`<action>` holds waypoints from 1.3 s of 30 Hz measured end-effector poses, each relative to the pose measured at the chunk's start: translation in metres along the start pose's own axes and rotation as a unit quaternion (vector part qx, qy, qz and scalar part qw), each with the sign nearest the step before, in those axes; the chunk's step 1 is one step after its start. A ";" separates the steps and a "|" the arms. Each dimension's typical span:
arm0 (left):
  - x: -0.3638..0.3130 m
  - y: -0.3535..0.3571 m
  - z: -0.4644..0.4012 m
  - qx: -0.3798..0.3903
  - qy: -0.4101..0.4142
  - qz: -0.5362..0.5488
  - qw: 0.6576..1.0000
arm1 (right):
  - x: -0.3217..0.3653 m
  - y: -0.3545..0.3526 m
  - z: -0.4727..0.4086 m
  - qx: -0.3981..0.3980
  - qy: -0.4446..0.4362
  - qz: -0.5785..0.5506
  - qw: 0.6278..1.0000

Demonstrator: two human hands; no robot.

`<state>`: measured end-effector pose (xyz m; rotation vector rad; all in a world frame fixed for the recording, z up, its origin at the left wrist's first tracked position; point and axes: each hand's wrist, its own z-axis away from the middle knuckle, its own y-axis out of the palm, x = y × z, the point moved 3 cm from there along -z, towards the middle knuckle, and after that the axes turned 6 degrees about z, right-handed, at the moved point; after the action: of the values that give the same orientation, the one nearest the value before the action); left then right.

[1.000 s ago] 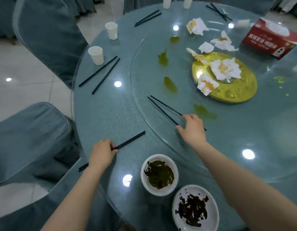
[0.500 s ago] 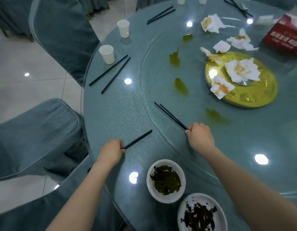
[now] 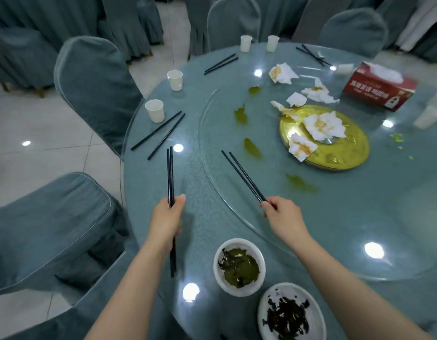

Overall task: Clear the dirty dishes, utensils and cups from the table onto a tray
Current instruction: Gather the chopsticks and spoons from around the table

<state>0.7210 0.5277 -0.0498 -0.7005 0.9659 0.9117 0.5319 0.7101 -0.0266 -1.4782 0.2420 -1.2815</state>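
Note:
My left hand (image 3: 167, 220) grips a pair of black chopsticks (image 3: 170, 173) that points away from me, lifted above the round glass-topped table (image 3: 148, 212). My right hand (image 3: 282, 218) holds a second black pair (image 3: 242, 176), slanting up to the left over the glass turntable's (image 3: 212, 168) edge. Two white dishes sit near me: a bowl (image 3: 239, 266) with green leftovers and a plate (image 3: 292, 314) with dark scraps. More chopstick pairs lie at the left (image 3: 158, 133), the far side (image 3: 221, 63) and the far right (image 3: 313, 55). White paper cups (image 3: 154, 110) (image 3: 175, 80) (image 3: 245, 43) (image 3: 272, 43) stand along the rim.
A gold plate (image 3: 345, 153) on the turntable holds stained crumpled napkins (image 3: 322, 125); more napkins lie beyond it. A red tissue box (image 3: 380, 88) stands at the far right. Green sauce smears (image 3: 252, 148) dot the glass. Covered chairs (image 3: 94, 87) (image 3: 48, 227) ring the table. No tray is in view.
Both hands have lifted their chopstick pairs off the table. The left pair swung from lying slanted to pointing straight away; the right pair rose off the turntable. My head has tilted up.

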 end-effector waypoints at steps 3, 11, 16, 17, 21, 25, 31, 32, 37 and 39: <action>-0.009 0.020 0.019 0.050 -0.067 0.218 0.972 | 0.012 -0.007 0.022 0.004 -0.019 -0.042 0.999; -0.013 0.082 0.070 0.158 -0.176 0.383 0.893 | 0.018 -0.016 0.072 0.026 0.008 -0.130 0.991; -0.007 0.112 0.095 0.188 -0.202 0.410 0.869 | 0.001 -0.022 0.092 -0.011 0.025 -0.095 0.995; -0.006 0.116 0.098 0.187 -0.206 0.408 0.869 | -0.005 -0.025 0.095 -0.016 0.031 -0.100 0.994; 0.000 0.137 0.113 0.176 -0.219 0.389 0.877 | -0.022 -0.035 0.105 -0.041 0.026 -0.104 0.993; 0.013 0.161 0.130 0.176 -0.241 0.358 0.885 | -0.047 -0.042 0.117 -0.041 0.043 -0.099 0.993; 0.028 0.181 0.140 0.162 -0.251 0.338 0.893 | -0.117 -0.053 0.145 -0.063 0.092 -0.136 0.984; 0.031 0.182 0.142 0.159 -0.255 0.342 0.891 | -0.132 -0.055 0.149 -0.069 0.104 -0.132 0.983; 0.040 0.188 0.153 0.143 -0.266 0.342 0.890 | -0.218 -0.050 0.172 -0.055 0.192 -0.031 0.979; 0.041 0.190 0.158 0.144 -0.275 0.340 0.888 | -0.244 -0.044 0.176 -0.042 0.210 0.041 0.976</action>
<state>0.6236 0.7589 -0.0415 0.1940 0.8023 1.4407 0.5551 1.0055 -0.0943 -1.2390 0.6356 -1.5232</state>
